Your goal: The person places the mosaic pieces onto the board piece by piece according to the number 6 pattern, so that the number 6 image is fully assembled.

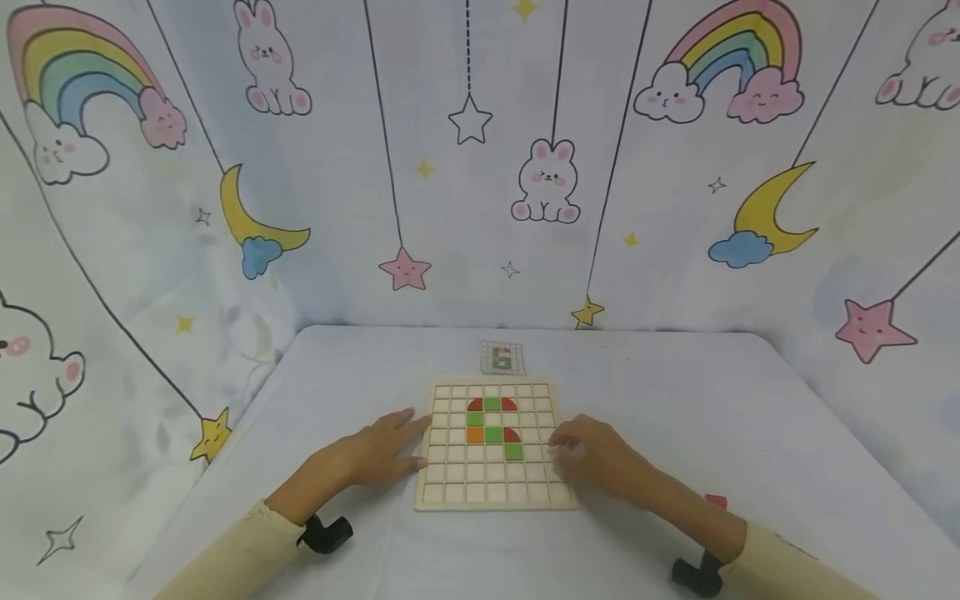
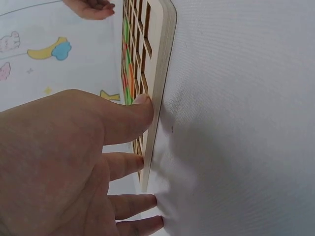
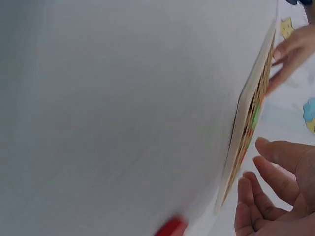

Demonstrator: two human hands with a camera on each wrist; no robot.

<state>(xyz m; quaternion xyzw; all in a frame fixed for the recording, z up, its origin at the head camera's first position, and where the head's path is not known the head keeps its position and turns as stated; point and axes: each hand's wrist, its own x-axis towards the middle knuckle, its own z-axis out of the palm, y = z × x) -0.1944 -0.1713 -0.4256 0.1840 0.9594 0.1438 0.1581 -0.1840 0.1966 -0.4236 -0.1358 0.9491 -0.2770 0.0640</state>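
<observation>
A wooden grid board point(image 1: 450, 493) lies on the white table, with green squares point(image 1: 492, 434), three red quarter-round pieces point(image 1: 510, 405) and an orange square point(image 1: 475, 435) set in its cells. At the board's left edge, my left hand point(image 1: 381, 447) has its fingers spread; in the left wrist view the thumb point(image 2: 140, 114) touches the wooden rim. My right hand point(image 1: 600, 454) hovers by the right edge with loosely bent fingers. The right wrist view shows a gap between its thumb point(image 3: 280, 152) and forefinger, with nothing held there.
Just behind the board lies a small card point(image 1: 502, 358) printed with a grid and a coloured figure. A red piece point(image 1: 716, 501) sits on the table beside my right wrist. A patterned cloth point(image 1: 480, 208) with rabbits and stars hangs behind the table's far edge.
</observation>
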